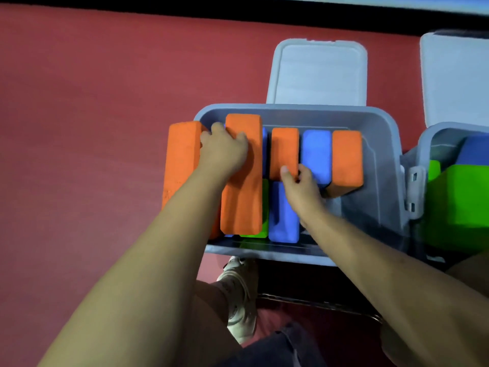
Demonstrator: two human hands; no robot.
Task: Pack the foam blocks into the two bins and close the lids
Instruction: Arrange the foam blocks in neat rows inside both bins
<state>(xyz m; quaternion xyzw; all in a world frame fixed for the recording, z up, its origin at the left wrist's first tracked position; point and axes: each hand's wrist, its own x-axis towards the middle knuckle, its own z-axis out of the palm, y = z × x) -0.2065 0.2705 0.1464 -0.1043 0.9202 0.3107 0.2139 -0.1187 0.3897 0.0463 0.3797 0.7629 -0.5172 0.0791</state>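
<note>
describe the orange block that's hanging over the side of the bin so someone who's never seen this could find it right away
Start at the grey bin in the middle, lid open behind it. Go to its left rim, where the left hand spans two tall orange blocks. It is the outer orange block, the only one that juts past the bin's wall.

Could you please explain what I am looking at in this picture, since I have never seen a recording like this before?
There is no machine here: a person wears a camera on the head, looking down at their own bare arms. The left hand grips a long orange foam block standing tall in a grey bin. The right hand touches a shorter orange block inside. Blue and green blocks fill the bin too. Its lid stands open behind. A second bin, at right, holds more blocks. Everything sits on a red floor.
</note>
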